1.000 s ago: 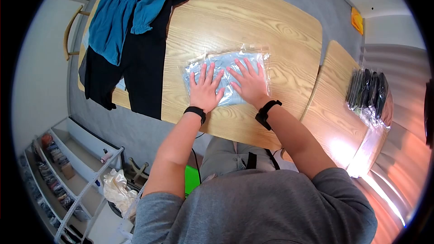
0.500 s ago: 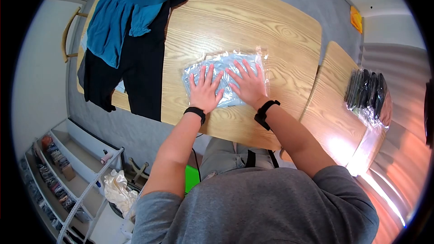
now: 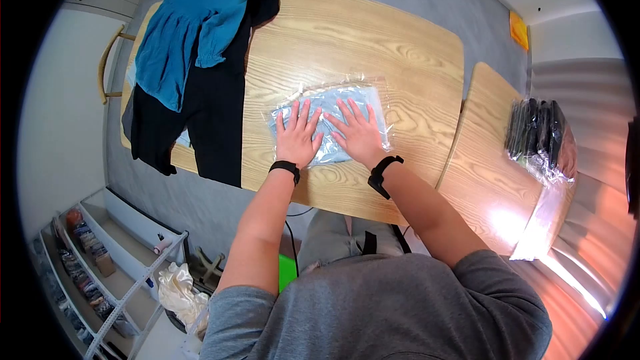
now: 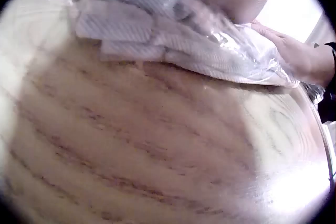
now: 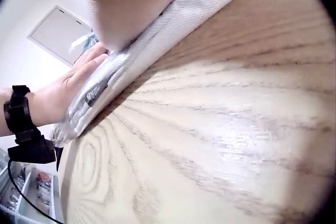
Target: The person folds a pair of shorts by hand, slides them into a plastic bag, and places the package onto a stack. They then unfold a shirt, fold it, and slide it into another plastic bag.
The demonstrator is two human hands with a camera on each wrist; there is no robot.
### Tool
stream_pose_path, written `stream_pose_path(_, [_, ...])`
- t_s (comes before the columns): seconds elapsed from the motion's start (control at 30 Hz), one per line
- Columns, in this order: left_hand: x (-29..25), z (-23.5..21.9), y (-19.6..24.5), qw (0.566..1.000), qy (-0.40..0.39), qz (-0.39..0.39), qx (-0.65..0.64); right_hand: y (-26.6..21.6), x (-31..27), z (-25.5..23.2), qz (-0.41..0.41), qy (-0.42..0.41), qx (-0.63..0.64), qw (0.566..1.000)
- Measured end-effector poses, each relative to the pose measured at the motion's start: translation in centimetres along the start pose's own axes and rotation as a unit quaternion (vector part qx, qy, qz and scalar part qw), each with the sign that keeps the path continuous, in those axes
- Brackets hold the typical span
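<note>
A folded light blue garment in a clear plastic bag lies flat on the wooden table. On the bag's left part rests my left hand, palm down with its fingers spread. My right hand presses flat on the right part, fingers also spread and pointing away from me. Seen from the left wrist, the ribbed folded edge of the garment shows through the plastic near the wood. The right wrist view has the left hand lying on the bag's far end.
Black trousers and a teal blouse lie across the table's left side. A smaller table on the right bears a stack of bagged dark items. Shelves with packed goods stand at the lower left, beside a cream cloth.
Both hands stay flat on the bagged garment with little movement. The head view has shifted slightly, so the table sits a bit lower in it.
</note>
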State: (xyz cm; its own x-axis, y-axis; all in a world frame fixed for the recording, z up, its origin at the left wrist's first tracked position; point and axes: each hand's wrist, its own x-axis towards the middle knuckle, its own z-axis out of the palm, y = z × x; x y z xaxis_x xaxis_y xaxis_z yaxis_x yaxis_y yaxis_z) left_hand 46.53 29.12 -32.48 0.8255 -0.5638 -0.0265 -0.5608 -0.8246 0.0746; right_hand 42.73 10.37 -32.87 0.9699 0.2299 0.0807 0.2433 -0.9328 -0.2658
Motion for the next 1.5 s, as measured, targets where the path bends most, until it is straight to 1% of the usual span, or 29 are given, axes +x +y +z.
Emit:
stream_pose_path(0.2, [0.2,0.5,-0.1,0.999,-0.016,-0.013,-0.028,0.1,0.3,0.3,0.009,-0.023,0.015,1.0])
stream_pose_path(0.6, [0.3,0.7,-0.1,1.0,0.007,-0.012,-0.015,0.4,0.4,0.5,-0.001,0.012,-0.006,1.0])
stream_pose_path(0.63, [0.2,0.7,-0.1,1.0,0.007,-0.01,-0.014,0.6,0.3,0.4,-0.014,0.016,0.019,1.0])
stream_pose_path(0.7, [0.3,-0.1,-0.4,0.999,0.018,0.004,-0.044,0.6,-0.6,-1.0,-0.023,0.026,0.042,0.999])
stream_pose_path(0.73, [0.1,-0.6,-0.8,0.996,0.004,-0.011,-0.092,0.8,-1.4,-1.9,-0.018,0.023,0.015,0.999])
stream_pose_path(0.77, [-0.3,-0.6,-1.4,0.996,0.004,-0.008,-0.091,0.8,-2.4,-3.0,-0.014,0.019,-0.013,1.0])
stream_pose_path(0.8, [-0.7,-0.5,-2.4,0.989,0.083,-0.002,-0.125,0.9,-3.7,-3.8,-0.018,0.046,0.001,0.999])
stream_pose_path(0.83, [-1.1,-0.3,-3.1,0.974,0.161,0.005,-0.158,1.1,-5.3,-4.1,-0.016,0.048,-0.001,0.999])
stream_pose_path(0.87, [-2.1,-1.8,-3.0,0.983,0.166,0.036,-0.076,1.4,-6.9,-4.3,-0.014,0.038,0.035,0.999])
stream_pose_path(0.9, [-3.6,-1.9,-2.8,0.982,0.167,0.038,-0.077,1.6,-8.0,-4.3,-0.012,0.028,0.071,0.997])
stream_pose_path(0.93, [-5.0,-2.0,-2.6,0.988,0.092,0.082,-0.095,1.7,-8.7,-4.1,-0.011,0.029,0.07,0.997])
stream_pose_path(0.97, [-6.2,-2.1,-2.3,0.986,0.016,0.126,-0.111,1.8,-9.1,-4.0,0.008,0.023,0.057,0.998])
stream_pose_path(1.0, [-7.2,-2.4,-1.9,0.986,0.018,0.127,-0.109,1.9,-9.3,-3.7,0.027,0.018,0.045,0.998])
stream_pose_path(1.07, [-8.5,-2.7,-1.5,0.991,0.008,0.076,-0.106,2.4,-9.0,-3.2,0.036,0.031,0.033,0.998])
stream_pose_path(1.1, [-8.6,-2.2,-1.8,0.992,0.008,0.078,-0.103,2.6,-8.7,-2.8,0.047,0.039,0.021,0.998])
stream_pose_path(1.13, [-8.8,-1.5,-2.3,0.995,0.024,0.077,-0.066,2.8,-8.6,-2.3,0.049,0.041,0.022,0.998])
stream_pose_path(1.17, [-8.8,-1.1,-2.5,0.996,0.039,0.076,-0.03,2.9,-8.5,-1.9,0.06,0.049,0.053,0.996])
stream_pose_path(1.2, [-8.6,-0.6,-2.6,0.996,0.039,0.075,-0.024,3.0,-8.5,-1.6,0.069,0.056,0.085,0.992])
stream_pose_path(1.23, [-8.4,-0.1,-2.8,0.996,0.038,0.076,-0.024,3.1,-8.5,-1.3,0.071,0.056,0.085,0.992])
stream_pose_path(1.3, [-7.8,-0.1,-2.9,0.994,0.044,0.058,-0.081,3.3,-8.4,-1.0,0.078,0.093,0.175,0.977])
stream_pose_path(1.33, [-7.8,-0.3,-3.1,0.994,0.045,0.058,-0.08,3.5,-8.4,-1.0,0.077,0.094,0.175,0.977])
stream_pose_path(1.4, [-7.4,-2.4,-3.5,0.985,-0.018,0.038,-0.169,4.2,-8.5,-2.3,0.077,0.065,0.243,0.965])
stream_pose_path(1.43, [-7.2,-3.6,-3.6,0.976,-0.049,0.03,-0.212,4.4,-8.8,-3.2,0.075,0.068,0.243,0.965])
stream_pose_path(1.47, [-7.3,-4.6,-3.7,0.97,-0.028,0.044,-0.236,4.4,-9.1,-4.5,0.078,0.057,0.3,0.949])
stream_pose_path(1.5, [-7.4,-6.3,-3.7,0.971,-0.026,0.045,-0.235,4.3,-9.4,-6.0,0.08,0.045,0.356,0.93])
